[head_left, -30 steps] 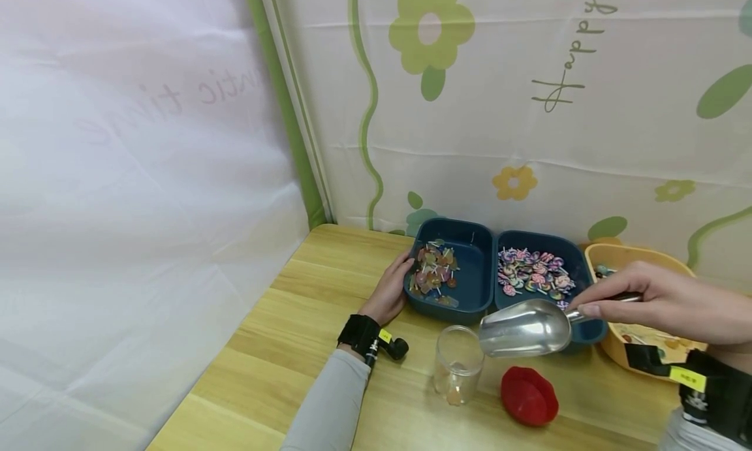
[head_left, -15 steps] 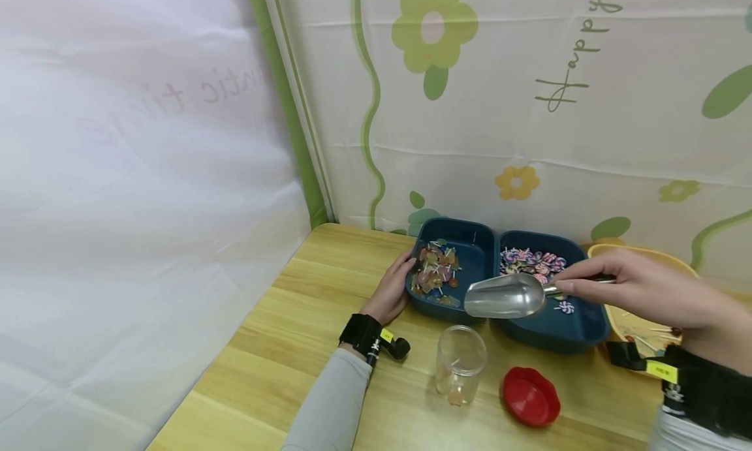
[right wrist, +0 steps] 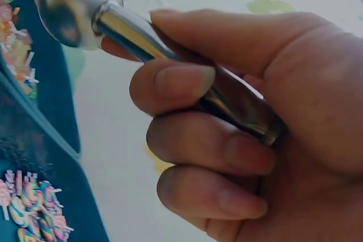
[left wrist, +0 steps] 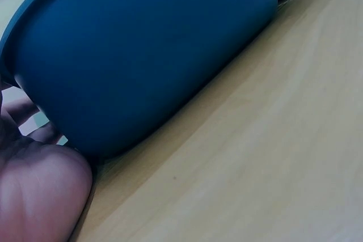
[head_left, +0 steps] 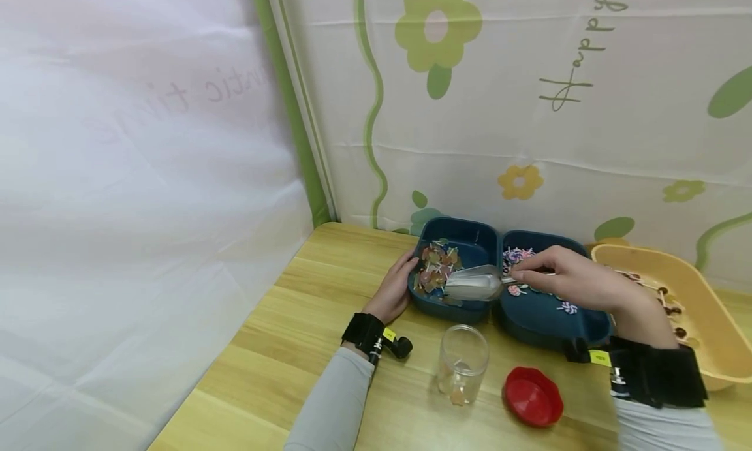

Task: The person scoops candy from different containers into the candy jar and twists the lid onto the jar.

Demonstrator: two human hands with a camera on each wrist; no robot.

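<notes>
My right hand grips the handle of a metal scoop, fingers curled round it in the right wrist view. The scoop's bowl is tilted inside the left blue bin, against small amber and pink lollipops. Whether the bowl carries any is hard to tell. My left hand rests along that bin's left side, fingertips near the rim. In the left wrist view the palm lies low beside the bin's wall. A clear jar stands in front, with a few pieces at its bottom.
A red scalloped lid-like dish lies right of the jar. The second blue bin holds swirl lollipops, partly behind my right hand. Farther right is a yellow bin with dark-headed sticks. A printed curtain hangs behind the table.
My right hand has carried the scoop left and back, from above the jar's right side, over the second blue bin, down into the left blue bin. The left hand stays on the bin.
</notes>
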